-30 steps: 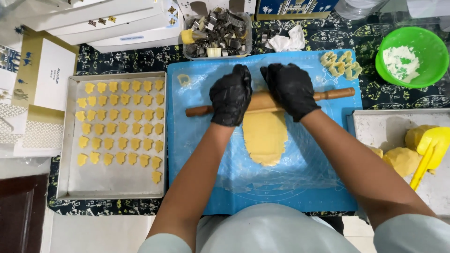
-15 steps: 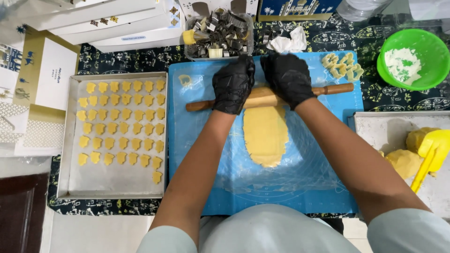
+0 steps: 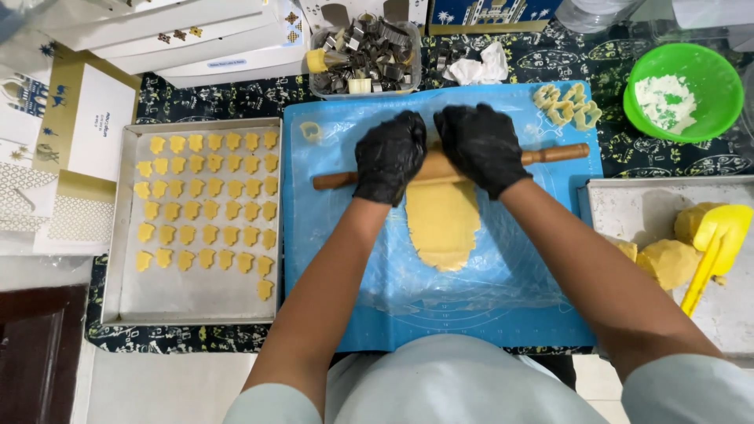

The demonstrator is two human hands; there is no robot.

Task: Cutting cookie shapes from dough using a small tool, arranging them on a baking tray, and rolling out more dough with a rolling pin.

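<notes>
Hands: left hand [image 3: 389, 157] and right hand [image 3: 481, 146], black-gloved, pressing the wooden rolling pin [image 3: 449, 166].
Dough: flat yellow dough sheet [image 3: 442, 222] on blue mat [image 3: 330, 259].
Risk: uneven pressure could tear it.

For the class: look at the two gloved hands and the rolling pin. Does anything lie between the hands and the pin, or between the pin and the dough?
Nothing separates the left hand and right hand from the rolling pin. A clear plastic sheet appears to cover the dough.
</notes>
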